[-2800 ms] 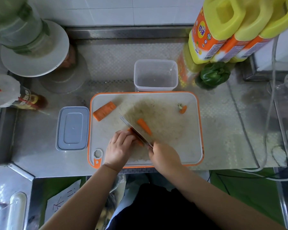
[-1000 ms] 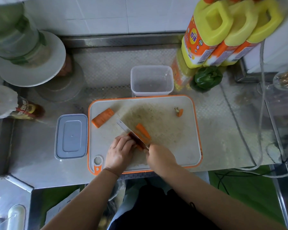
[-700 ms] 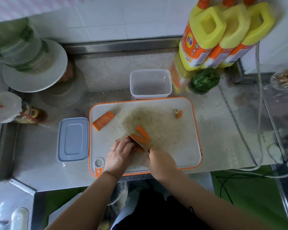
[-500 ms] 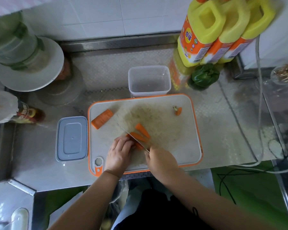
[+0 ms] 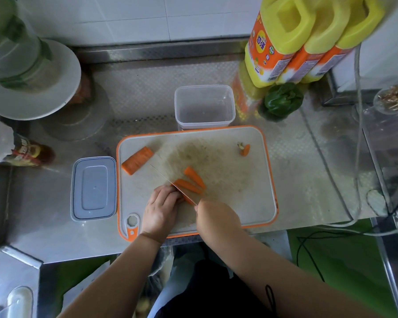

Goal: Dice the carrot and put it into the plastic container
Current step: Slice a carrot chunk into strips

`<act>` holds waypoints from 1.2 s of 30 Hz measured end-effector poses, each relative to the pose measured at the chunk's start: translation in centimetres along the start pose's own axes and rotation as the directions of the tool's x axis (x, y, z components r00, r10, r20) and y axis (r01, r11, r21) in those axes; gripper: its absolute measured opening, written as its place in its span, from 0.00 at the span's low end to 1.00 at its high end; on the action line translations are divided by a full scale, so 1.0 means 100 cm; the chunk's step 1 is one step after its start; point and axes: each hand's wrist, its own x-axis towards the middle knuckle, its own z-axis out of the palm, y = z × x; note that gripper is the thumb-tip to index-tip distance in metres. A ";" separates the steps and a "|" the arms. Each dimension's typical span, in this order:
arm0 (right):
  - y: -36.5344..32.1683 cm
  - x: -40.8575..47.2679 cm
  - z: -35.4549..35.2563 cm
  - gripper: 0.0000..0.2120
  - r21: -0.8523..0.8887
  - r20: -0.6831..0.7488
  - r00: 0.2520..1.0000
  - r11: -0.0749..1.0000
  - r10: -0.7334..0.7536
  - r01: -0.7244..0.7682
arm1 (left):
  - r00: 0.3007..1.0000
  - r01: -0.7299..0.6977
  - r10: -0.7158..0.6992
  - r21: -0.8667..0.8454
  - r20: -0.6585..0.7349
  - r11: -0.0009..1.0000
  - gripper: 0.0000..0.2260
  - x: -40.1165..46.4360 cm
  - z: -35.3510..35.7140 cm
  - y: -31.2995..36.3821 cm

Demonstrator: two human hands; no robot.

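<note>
1. The cutting board [image 5: 239, 191], white with an orange rim, lies on the steel counter [image 5: 308, 180] and holds every carrot piece.
2. The left hand [image 5: 161, 208] is curled, knuckles up, over a carrot piece [image 5: 188, 200] at the board's near middle; only a small orange sliver of it shows between the 2 hands, so its shape cannot be told.
3. The right hand [image 5: 216, 214] is closed round the handle of the knife [image 5: 170, 182], the handle itself hidden inside the fist. The blade is seen edge-on as a thin line, running away and to the left, right against the left fingers.
4. Just right of the blade lie 2 carrot strips [image 5: 190, 181], long, narrow and bright orange, angled close beside each other with their ends nearly meeting.
5. A thicker carrot chunk [image 5: 137, 160], with a flat cut face and blunt ends, lies apart near the board's far left corner.
6. The carrot end [image 5: 245, 149], a small stub with a pale stem bit, sits near the far right corner.
7. The plastic container [image 5: 205, 125], clear and rectangular, stands just beyond the board's far edge with no carrot in it.
8. Its lid [image 5: 93, 188] lies flat just left of the board.
9. A green pepper [image 5: 283, 99] rests beside 3 yellow bottles [image 5: 308, 37] at the far right.
</note>
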 end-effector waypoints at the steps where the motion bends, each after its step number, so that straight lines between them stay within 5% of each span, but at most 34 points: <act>1: -0.002 0.002 -0.002 0.09 0.004 0.020 1.000 1.000 0.011 -0.011 | 1.000 0.000 0.000 -0.007 -0.002 1.000 0.08 0.000 0.000 0.000; 13: -0.007 0.020 -0.001 0.10 -0.029 0.126 0.986 0.994 0.105 -0.102 | 0.999 0.011 -0.010 -0.038 0.048 0.999 0.05 -0.002 0.001 -0.005; 36: 0.018 0.008 0.030 0.14 0.000 -0.186 0.977 0.994 -0.106 0.108 | 1.000 -0.018 0.018 0.072 0.001 0.997 0.05 -0.003 0.000 -0.002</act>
